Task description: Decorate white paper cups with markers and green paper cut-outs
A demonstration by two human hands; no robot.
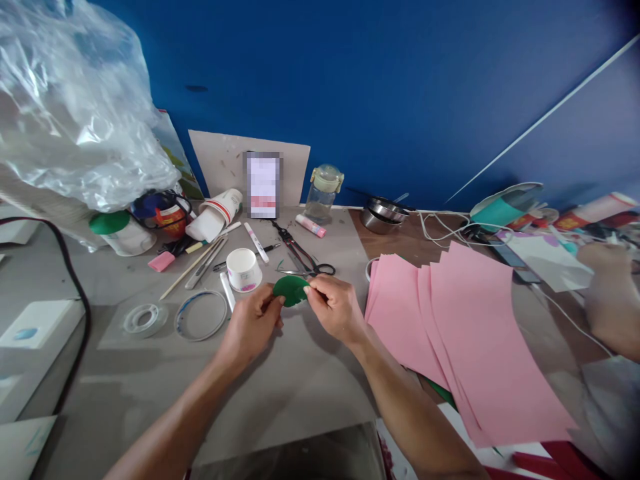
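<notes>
Pinched the green paper [290,292] by one edge with the left hand [254,323] and the opposite edge with the right hand [337,310], over the table [295,380], near the scissors [314,271]. Seemed at a holding or shaping step; probably called next for light, even fingertip pressure.

The place looks like a craft workspace. A grey-topped table [300,373] carries scissors [325,269], a roll of clear tape [141,320] at left and a fan of pink paper sheets [480,347] at right. Near the centre, a lit phone [263,187] stands upright before a blue wall [320,87]. Another person's arm [613,300] reaches in at the right edge, so the surface appears shared.
</notes>
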